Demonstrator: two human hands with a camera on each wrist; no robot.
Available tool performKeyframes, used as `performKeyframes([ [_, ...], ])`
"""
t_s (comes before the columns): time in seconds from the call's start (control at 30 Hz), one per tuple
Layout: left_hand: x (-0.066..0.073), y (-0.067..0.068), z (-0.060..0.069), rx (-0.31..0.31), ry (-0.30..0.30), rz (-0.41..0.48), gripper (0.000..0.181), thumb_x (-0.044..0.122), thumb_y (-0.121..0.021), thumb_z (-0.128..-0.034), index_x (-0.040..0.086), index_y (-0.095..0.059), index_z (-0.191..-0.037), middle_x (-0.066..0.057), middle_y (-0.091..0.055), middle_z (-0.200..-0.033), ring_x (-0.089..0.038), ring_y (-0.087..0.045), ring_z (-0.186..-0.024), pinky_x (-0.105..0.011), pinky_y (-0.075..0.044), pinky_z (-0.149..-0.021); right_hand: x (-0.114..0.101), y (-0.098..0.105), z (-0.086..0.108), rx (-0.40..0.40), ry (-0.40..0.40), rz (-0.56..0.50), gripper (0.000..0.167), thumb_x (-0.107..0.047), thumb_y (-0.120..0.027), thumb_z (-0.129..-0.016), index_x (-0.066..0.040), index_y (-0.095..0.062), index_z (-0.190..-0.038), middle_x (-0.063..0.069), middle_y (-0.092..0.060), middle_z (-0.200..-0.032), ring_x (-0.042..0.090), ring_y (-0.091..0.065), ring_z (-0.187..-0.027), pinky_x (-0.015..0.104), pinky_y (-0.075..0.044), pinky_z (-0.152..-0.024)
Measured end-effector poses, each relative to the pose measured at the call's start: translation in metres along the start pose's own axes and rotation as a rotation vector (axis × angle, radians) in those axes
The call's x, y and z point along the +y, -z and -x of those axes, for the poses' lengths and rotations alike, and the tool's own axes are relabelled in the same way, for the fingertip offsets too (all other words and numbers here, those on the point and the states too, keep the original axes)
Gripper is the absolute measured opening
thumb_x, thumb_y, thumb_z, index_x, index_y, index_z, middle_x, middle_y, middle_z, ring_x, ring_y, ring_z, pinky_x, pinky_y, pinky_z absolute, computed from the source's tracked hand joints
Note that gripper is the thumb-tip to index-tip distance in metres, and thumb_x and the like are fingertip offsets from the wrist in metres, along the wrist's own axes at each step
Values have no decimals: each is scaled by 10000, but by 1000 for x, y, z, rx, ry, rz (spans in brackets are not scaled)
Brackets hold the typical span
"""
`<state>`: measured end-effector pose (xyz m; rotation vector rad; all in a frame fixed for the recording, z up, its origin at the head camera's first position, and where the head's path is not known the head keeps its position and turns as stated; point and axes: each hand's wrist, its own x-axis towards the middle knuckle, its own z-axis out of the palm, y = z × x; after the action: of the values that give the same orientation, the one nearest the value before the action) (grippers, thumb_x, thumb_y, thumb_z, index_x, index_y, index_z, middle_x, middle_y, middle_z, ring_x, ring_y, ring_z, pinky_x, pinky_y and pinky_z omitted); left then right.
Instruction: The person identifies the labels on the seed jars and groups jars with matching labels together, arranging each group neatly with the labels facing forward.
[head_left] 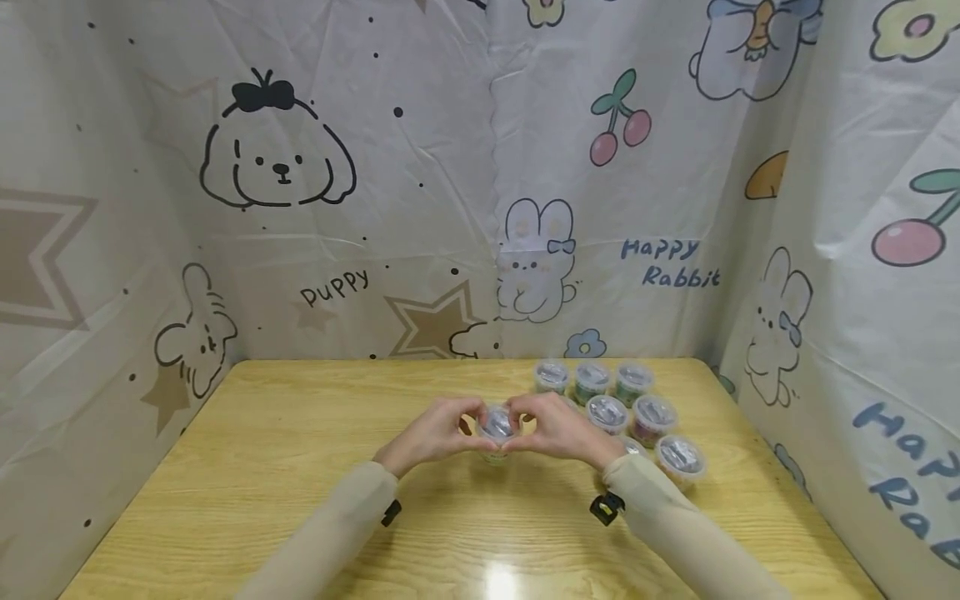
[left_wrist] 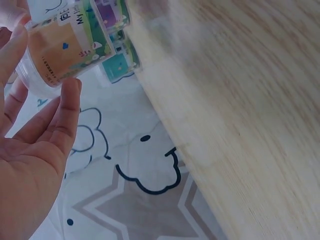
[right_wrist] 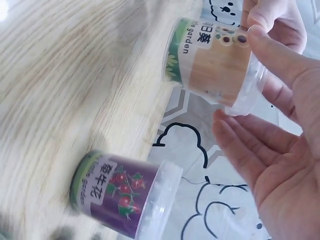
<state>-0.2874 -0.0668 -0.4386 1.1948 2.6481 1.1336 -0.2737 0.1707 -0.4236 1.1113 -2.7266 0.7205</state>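
Note:
A small clear-lidded plastic cup [head_left: 497,425] with an orange-brown sunflower label is held upright at the middle of the table. My left hand [head_left: 441,432] grips the lid rim from the left and my right hand [head_left: 561,429] from the right. The thumbs lie on the near side, the other fingers toward the far side. In the left wrist view the cup [left_wrist: 65,47] shows its label, with the fingers at the lid end. In the right wrist view the same cup [right_wrist: 212,62] has its lid [right_wrist: 252,90] on, partly hidden by fingers.
Several similar lidded cups [head_left: 606,412] stand in rows at the right back of the wooden table [head_left: 300,467]; some are partly hidden by my right hand and forearm. A purple-labelled cup [right_wrist: 120,192] stands close to the right hand. A printed curtain [head_left: 420,208] encloses the table.

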Motion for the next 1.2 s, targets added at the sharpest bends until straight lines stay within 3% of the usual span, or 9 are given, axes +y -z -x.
performKeyframes([
  [0.1, 2, -3, -2, -15, -1, -17, 252, 309, -799, -808, 187, -588, -872, 57, -678, -997, -103, -619, -777, -204, -528, -619, -1, 1, 4, -19, 0, 43, 313, -423, -801, -786, -236, -550, -778, -58, -697, -1070, 108, -610, -756, 248, -523, -710],
  [0.2, 5, -7, -5, -33, -8, -31, 244, 305, -799, -806, 190, -589, -856, 45, -677, -977, -83, -579, -652, -201, -507, -558, 0, 1, 8, -30, 4, 77, 332, -432, -793, -794, -224, -537, -754, 29, -680, -1200, 176, -677, -902, 304, -551, -821],
  [0.33, 7, -13, -10, -58, -27, -53, 242, 304, -789, -814, 185, -582, -859, 27, -684, -993, -30, -552, -611, -180, -500, -535, 3, 2, 12, -27, 11, 95, 349, -417, -803, -791, -188, -548, -724, 76, -675, -1215, 200, -687, -876, 276, -553, -762],
  [0.43, 7, -17, -12, -75, -56, -72, 220, 290, -772, -835, 181, -589, -891, 16, -690, -1027, -55, -593, -661, -167, -508, -562, 7, 5, 16, -30, 4, 80, 353, -401, -815, -783, -175, -556, -704, 99, -672, -1222, 123, -624, -720, 219, -504, -633],
  [0.6, 8, -22, -16, -75, -87, -89, 161, 267, -722, -894, 177, -638, -999, 4, -703, -1079, -186, -677, -925, -181, -540, -714, 14, 10, 23, -42, -46, 34, 357, -390, -822, -780, -204, -532, -684, 128, -647, -1266, 50, -537, -641, 197, -433, -541],
  [0.83, 11, -27, -17, -65, -77, -113, 217, 288, -697, -911, 162, -684, -1087, 9, -710, -1105, -156, -674, -969, -184, -543, -741, 16, 15, 30, -55, -51, 90, 346, -396, -836, -750, -237, -538, -671, 93, -657, -1246, 163, -653, -892, 202, -476, -653],
  [1.07, 15, -31, -18, -87, -90, -134, 270, 288, -683, -924, 169, -696, -1166, 37, -715, -1120, -20, -637, -909, -122, -517, -720, 13, 23, 42, -93, -75, 109, 344, -421, -835, -736, -268, -534, -671, 114, -642, -1296, 121, -640, -817, 238, -505, -689],
  [1.2, 17, -31, -17, -93, -108, -129, 266, 264, -669, -942, 137, -693, -1175, 4, -718, -1130, -22, -638, -892, -115, -515, -714, 14, 27, 51, -109, -109, 115, 343, -437, -838, -721, -300, -530, -654, 114, -635, -1314, 222, -674, -966, 340, -532, -802],
])
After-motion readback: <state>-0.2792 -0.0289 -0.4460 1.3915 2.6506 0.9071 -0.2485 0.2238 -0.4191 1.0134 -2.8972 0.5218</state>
